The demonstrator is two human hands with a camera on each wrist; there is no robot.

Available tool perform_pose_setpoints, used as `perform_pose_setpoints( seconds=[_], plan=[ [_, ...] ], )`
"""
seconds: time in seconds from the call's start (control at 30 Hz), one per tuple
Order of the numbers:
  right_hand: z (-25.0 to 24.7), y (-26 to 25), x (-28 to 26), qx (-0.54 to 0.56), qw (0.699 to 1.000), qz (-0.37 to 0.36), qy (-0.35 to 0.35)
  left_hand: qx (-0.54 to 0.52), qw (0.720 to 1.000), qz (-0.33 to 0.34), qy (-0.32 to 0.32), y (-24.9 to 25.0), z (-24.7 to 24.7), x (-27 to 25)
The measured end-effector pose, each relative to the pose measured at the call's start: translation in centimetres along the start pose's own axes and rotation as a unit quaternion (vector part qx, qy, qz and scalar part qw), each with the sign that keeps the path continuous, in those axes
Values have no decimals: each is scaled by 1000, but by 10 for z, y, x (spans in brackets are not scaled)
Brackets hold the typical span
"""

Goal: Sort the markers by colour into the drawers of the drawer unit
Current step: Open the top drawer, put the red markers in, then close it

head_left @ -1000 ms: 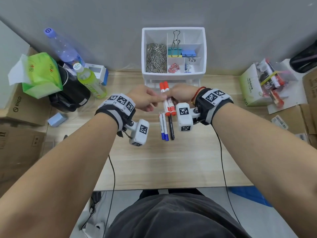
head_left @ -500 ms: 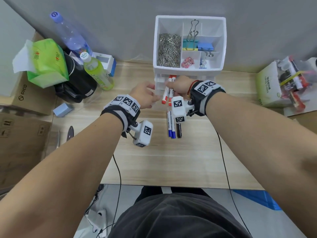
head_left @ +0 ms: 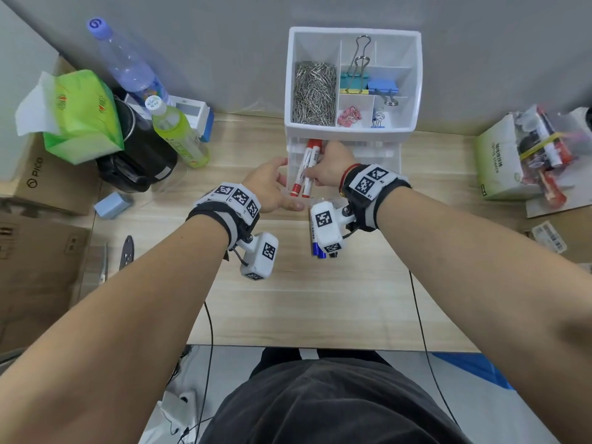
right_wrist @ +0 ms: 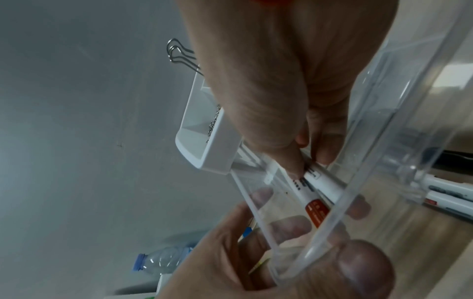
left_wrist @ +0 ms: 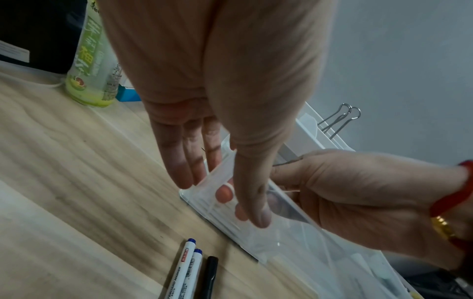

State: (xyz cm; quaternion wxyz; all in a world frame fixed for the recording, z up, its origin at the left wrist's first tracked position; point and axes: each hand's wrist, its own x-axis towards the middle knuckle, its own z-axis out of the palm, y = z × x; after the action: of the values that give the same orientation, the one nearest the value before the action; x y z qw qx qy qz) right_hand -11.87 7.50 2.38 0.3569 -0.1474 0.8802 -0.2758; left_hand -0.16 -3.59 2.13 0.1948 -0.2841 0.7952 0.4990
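Near edge of table (head_left: 288,315), centre: nothing of mine there, just cables running off.

Mid-table, under my R wrist camera: two blue markers (left_wrist: 185,265) + one black marker (left_wrist: 211,271) lying side by side, long axes pointing away from me toward the back wall. Not sorted yet. Both hands are beyond them; R hand is nearer by a bit.

Further out: clear drawer (left_wrist: 230,210) pulled out from the drawer unit (head_left: 352,136), open toward me. L hand (head_left: 272,187) has the drawer's front-left corner, fingers under/outside the wall, thumb over the front lip, a loose curl round the plastic. It steadies, doesn't carry.

R hand (head_left: 330,168) pinches two red markers (head_left: 304,171), thumb + fingertips closed round the barrels mid-length. Caps point to the back wall, butt ends toward me and sit low inside the drawer, near the front wall. Long axis runs roughly along the drawer's depth, tilted up at the far end.

Key relation: markers are above the drawer floor, already inside its walls. My guess for next move: lower far ends, let go. Risk: caps catch under the unit's top tray (head_left: 352,36).

Back edge: tray holds paper clips (head_left: 315,94), binder clips (head_left: 368,83).
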Motion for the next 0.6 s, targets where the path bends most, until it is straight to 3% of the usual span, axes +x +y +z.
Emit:
perform_pose_setpoints(
  seconds=[0.17, 0.33, 0.47, 0.6],
  plan=[
    [2, -2, -8, -6, 998, -58, -6, 23, 999, 26, 18, -3, 1, 3],
    [-2, 0, -11, -35, 998, -42, 31, 37, 999, 27, 22, -6, 3, 5],
    [0, -1, -13, -19, 998, -54, -32, 50, 998, 28, 30, -6, 2, 6],
    [-10, 2, -12, -14, 999, -41, -30, 73, 996, 34, 41, -4, 1, 5]
  ],
)
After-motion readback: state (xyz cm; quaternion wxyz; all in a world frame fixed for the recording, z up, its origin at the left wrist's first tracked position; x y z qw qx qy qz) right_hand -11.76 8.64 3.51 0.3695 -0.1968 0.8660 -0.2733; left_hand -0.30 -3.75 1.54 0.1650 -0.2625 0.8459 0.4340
